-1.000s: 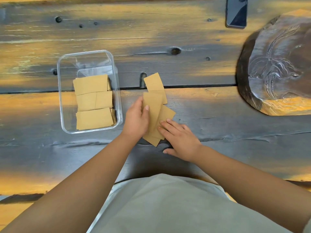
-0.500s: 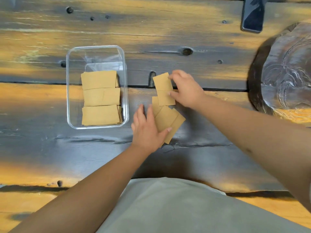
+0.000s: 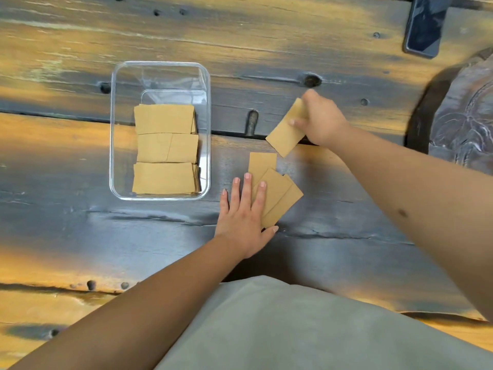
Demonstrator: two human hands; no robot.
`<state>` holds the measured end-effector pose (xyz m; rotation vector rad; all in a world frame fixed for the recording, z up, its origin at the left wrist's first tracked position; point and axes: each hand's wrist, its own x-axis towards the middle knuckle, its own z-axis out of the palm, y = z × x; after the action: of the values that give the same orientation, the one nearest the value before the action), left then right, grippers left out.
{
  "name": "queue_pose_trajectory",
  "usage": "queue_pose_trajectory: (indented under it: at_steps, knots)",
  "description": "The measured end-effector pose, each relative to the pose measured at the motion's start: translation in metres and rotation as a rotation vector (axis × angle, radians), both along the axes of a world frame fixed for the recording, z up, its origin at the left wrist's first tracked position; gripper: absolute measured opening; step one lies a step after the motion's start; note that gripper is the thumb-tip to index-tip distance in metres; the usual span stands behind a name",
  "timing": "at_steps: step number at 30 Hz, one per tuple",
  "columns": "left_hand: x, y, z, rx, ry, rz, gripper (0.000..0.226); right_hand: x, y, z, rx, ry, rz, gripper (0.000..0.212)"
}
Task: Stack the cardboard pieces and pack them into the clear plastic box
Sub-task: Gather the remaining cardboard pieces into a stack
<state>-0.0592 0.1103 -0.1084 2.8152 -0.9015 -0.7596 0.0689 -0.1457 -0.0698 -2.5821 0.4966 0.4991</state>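
A clear plastic box (image 3: 205, 76) stands on the wooden table, left of centre, with three rows of stacked brown cardboard pieces (image 3: 164, 148) inside. To its right, a small fan of loose cardboard pieces (image 3: 277, 193) lies on the table under the fingers of my left hand (image 3: 244, 212), which rests flat with fingers spread. My right hand (image 3: 321, 120) is farther back and grips a tilted cardboard piece (image 3: 285, 134) by its upper edge, lifted off the table.
A dark phone (image 3: 424, 25) lies at the far right top. A carved dark wooden slab (image 3: 464, 116) fills the right edge. The table has knots, holes and a seam between planks. My grey shirt fills the bottom.
My right hand has picked up the far cardboard piece and tilted it. My left hand stays flat on the fanned pieces. The camera has shifted slightly.
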Motion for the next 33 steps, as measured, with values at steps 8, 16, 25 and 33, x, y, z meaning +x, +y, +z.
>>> queue_pose_trajectory:
  at_steps: [8,16,25,33]
  knots:
    - [0.001,0.001,0.011,-0.203,0.082,0.139,0.123,-0.053,0.01,0.037,0.461,0.086,-0.051,0.021]
    - [-0.005,0.003,0.018,-0.271,0.104,0.436,0.078,-0.087,0.072,0.001,0.093,0.141,0.398,0.067]
    - [-0.001,-0.006,0.013,-0.177,0.038,0.465,0.091,-0.072,0.071,-0.003,-0.133,0.171,0.54,0.133]
    - [0.005,-0.012,0.013,-0.154,0.045,0.492,0.09,-0.083,0.06,-0.012,0.034,0.184,0.325,0.112]
